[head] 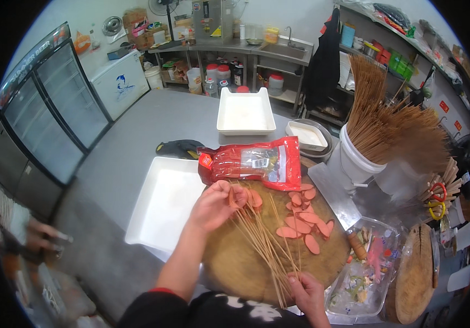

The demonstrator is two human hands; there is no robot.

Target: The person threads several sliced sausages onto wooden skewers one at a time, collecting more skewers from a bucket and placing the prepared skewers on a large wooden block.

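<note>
Over a round wooden chopping block (235,270), my left hand (216,207) pinches a pink oval sausage slice (232,197) near the skewer tips. Several thin bamboo skewers (261,245) lie fanned across the block, with more slices (255,198) at their far ends. My right hand (306,293) is at the near ends of the skewers and pinches a skewer between thumb and fingers. Loose sausage slices (303,221) are scattered on the right of the block. A red plastic sausage package (226,164) lies across the block's far edge.
A cleaver (333,197) rests on the block's right edge, beside a clear tray of scraps (341,287). White trays stand left (169,201) and beyond (246,108). A white bucket (347,158) holds many skewers. At far left, a person's hand (46,235) is blurred.
</note>
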